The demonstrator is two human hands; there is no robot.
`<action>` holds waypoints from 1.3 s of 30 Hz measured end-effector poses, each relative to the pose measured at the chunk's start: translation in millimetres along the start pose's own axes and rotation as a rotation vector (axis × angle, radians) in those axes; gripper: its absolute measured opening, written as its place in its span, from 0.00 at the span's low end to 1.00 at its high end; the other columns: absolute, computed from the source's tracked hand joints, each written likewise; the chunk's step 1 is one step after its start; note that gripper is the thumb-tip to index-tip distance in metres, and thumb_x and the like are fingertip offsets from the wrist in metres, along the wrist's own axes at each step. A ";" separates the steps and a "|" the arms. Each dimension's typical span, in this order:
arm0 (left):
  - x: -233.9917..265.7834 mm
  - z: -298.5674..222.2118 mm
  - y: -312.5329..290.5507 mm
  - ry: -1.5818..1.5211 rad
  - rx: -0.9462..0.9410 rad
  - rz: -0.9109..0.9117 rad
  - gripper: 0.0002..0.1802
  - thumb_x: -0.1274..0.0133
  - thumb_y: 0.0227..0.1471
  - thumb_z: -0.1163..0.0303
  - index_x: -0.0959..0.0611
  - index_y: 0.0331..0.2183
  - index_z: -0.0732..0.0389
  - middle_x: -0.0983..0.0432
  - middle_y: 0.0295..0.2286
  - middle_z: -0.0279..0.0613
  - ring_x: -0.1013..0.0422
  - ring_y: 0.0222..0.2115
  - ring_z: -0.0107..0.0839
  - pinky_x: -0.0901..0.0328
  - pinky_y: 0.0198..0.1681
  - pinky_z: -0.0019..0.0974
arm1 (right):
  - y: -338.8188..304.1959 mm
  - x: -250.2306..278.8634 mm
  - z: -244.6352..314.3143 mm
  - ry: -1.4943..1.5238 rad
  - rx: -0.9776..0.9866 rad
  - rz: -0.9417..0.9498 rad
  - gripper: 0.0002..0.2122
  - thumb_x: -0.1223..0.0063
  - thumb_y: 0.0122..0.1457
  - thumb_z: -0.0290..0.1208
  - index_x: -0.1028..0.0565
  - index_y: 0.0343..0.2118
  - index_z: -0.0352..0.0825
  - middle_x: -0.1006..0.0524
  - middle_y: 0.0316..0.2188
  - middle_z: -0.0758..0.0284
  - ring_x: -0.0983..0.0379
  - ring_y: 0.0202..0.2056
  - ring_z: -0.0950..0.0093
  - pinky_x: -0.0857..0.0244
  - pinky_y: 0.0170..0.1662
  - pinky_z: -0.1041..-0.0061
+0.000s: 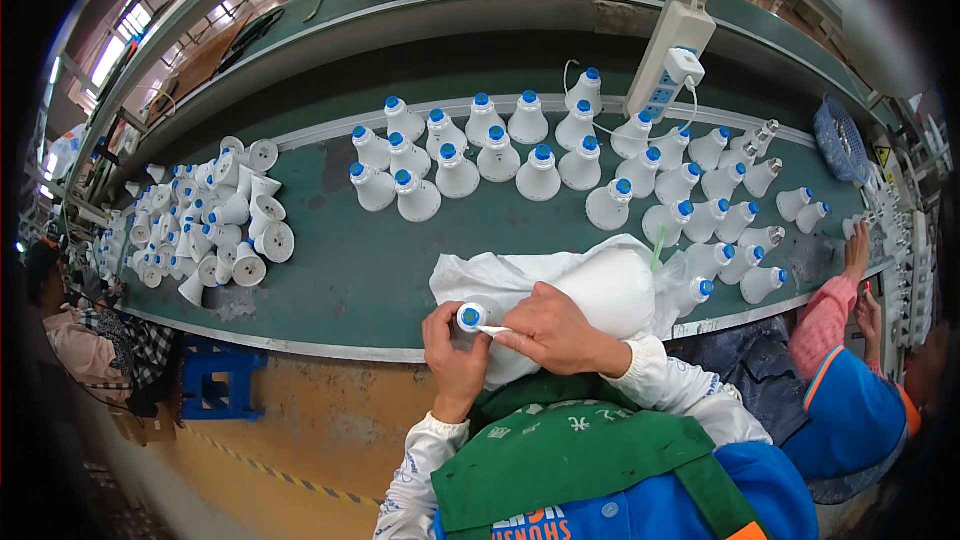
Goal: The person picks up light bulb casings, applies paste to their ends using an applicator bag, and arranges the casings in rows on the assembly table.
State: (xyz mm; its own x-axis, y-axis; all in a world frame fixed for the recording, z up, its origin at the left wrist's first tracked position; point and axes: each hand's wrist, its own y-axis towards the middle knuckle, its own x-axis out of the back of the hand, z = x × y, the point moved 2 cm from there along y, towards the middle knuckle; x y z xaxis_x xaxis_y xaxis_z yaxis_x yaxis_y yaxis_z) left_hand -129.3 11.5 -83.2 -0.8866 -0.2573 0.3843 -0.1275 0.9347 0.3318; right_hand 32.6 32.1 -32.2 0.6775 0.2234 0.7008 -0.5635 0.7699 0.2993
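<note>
My left hand [454, 364] is closed around a white cone-shaped bulb housing [471, 316] at the table's front edge, its blue-ringed end turned up toward me. My right hand [560, 332] pinches a thin white strip-like thing [494, 330], its tip against the side of the blue ring; its exact kind is unclear. Just beyond both hands lies a crumpled white sheet [476, 272]. A smooth, rounded white bundle [612, 288] rests beside my right wrist, with clear plastic at its right.
Blue-topped bulb housings [497, 156] stand in rows across the green table [340, 250]. More housings [228, 208] lie heaped at left. A power strip [672, 58] hangs on a post. A co-worker's hand [857, 248] reaches in at right. A blue stool [222, 378] stands at left.
</note>
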 end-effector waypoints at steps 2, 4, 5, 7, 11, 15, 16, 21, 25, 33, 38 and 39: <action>-0.3 0.2 -0.2 -0.015 -0.001 -0.002 0.25 0.39 0.32 0.79 0.27 0.38 0.62 0.30 0.36 0.45 0.34 0.37 0.42 0.37 0.38 0.37 | 0.5 0.1 0.2 0.006 0.014 -0.020 0.12 0.53 0.56 0.36 0.31 0.19 0.37 0.35 0.15 0.67 0.38 0.20 0.68 0.49 0.31 0.71; 0.1 0.5 -0.7 -0.007 0.006 0.003 0.25 0.39 0.32 0.80 0.26 0.38 0.62 0.30 0.36 0.45 0.34 0.37 0.41 0.37 0.37 0.37 | 1.7 0.1 0.8 0.008 -0.015 0.009 0.13 0.55 0.56 0.37 0.31 0.18 0.37 0.32 0.14 0.66 0.35 0.21 0.67 0.47 0.33 0.70; 0.1 0.1 -0.5 -0.002 0.011 0.007 0.25 0.39 0.31 0.80 0.26 0.38 0.62 0.30 0.36 0.45 0.34 0.36 0.41 0.37 0.37 0.36 | 2.0 0.8 0.8 0.008 -0.017 0.008 0.13 0.55 0.56 0.37 0.31 0.18 0.37 0.32 0.14 0.66 0.35 0.21 0.67 0.47 0.33 0.70; 0.4 -1.0 0.0 -0.006 0.016 0.008 0.25 0.39 0.31 0.80 0.26 0.38 0.62 0.30 0.36 0.45 0.33 0.37 0.40 0.37 0.37 0.36 | 2.4 1.2 0.4 0.015 -0.039 0.038 0.12 0.55 0.56 0.37 0.31 0.19 0.37 0.32 0.14 0.66 0.35 0.21 0.66 0.47 0.33 0.70; 1.4 -5.3 0.8 -0.048 0.061 0.013 0.25 0.38 0.32 0.80 0.25 0.38 0.63 0.29 0.37 0.45 0.33 0.38 0.39 0.36 0.39 0.36 | 2.5 1.9 0.3 0.026 -0.037 0.016 0.12 0.55 0.56 0.36 0.31 0.19 0.37 0.32 0.14 0.66 0.35 0.21 0.66 0.47 0.33 0.69; 5.9 -7.7 3.8 -0.060 0.058 0.063 0.25 0.38 0.32 0.80 0.25 0.38 0.63 0.29 0.37 0.45 0.33 0.39 0.39 0.36 0.40 0.37 | 3.0 2.2 -0.2 0.043 -0.039 0.015 0.12 0.55 0.55 0.36 0.32 0.19 0.36 0.33 0.14 0.65 0.35 0.21 0.65 0.48 0.34 0.69; 7.2 -8.7 5.3 -0.036 0.033 0.080 0.25 0.38 0.32 0.80 0.25 0.38 0.63 0.29 0.37 0.45 0.33 0.40 0.39 0.37 0.40 0.37 | 3.0 2.5 -0.3 0.052 -0.034 0.008 0.12 0.55 0.55 0.36 0.33 0.19 0.36 0.33 0.14 0.65 0.36 0.21 0.65 0.48 0.34 0.69; 9.1 -16.9 10.5 0.034 0.010 0.071 0.26 0.39 0.33 0.80 0.25 0.40 0.63 0.31 0.38 0.41 0.33 0.38 0.33 0.38 0.43 0.31 | 3.3 3.3 -0.7 0.054 -0.030 0.018 0.12 0.55 0.55 0.35 0.33 0.19 0.36 0.33 0.14 0.65 0.35 0.21 0.65 0.48 0.33 0.69; 14.9 -0.4 16.7 -0.052 0.087 0.264 0.28 0.37 0.31 0.77 0.26 0.40 0.61 0.32 0.40 0.41 0.36 0.40 0.36 0.39 0.42 0.35 | 3.2 4.1 -1.2 0.076 -0.039 0.014 0.12 0.56 0.55 0.36 0.33 0.18 0.35 0.32 0.14 0.64 0.35 0.21 0.64 0.48 0.33 0.69; 15.5 -2.9 20.8 -0.015 0.123 0.310 0.28 0.36 0.32 0.75 0.25 0.41 0.60 0.33 0.42 0.38 0.37 0.41 0.31 0.40 0.43 0.33 | 4.8 5.6 -1.3 0.102 -0.047 0.019 0.12 0.56 0.55 0.35 0.32 0.18 0.35 0.32 0.15 0.64 0.35 0.22 0.64 0.48 0.34 0.68; 17.5 -9.9 28.9 0.002 0.009 0.371 0.26 0.36 0.30 0.77 0.25 0.37 0.60 0.32 0.39 0.39 0.38 0.42 0.37 0.41 0.44 0.36 | 5.1 5.8 -2.3 0.128 -0.061 0.020 0.12 0.56 0.54 0.35 0.32 0.18 0.35 0.32 0.14 0.64 0.35 0.22 0.64 0.48 0.34 0.68; 17.0 -13.4 28.7 0.003 0.008 0.373 0.26 0.36 0.30 0.77 0.25 0.37 0.60 0.32 0.39 0.39 0.38 0.42 0.37 0.41 0.44 0.36 | 5.0 5.4 -3.0 0.128 -0.064 0.023 0.12 0.56 0.54 0.35 0.32 0.18 0.35 0.32 0.14 0.64 0.35 0.22 0.64 0.48 0.34 0.68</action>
State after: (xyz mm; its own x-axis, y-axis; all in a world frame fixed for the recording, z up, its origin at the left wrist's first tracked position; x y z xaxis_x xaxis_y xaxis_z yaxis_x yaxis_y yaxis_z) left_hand -142.1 30.6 -55.6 -0.8714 0.1010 0.4800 0.2010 0.9662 0.1616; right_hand 34.9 39.0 -28.8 0.7216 0.3130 0.6175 -0.5512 0.7994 0.2389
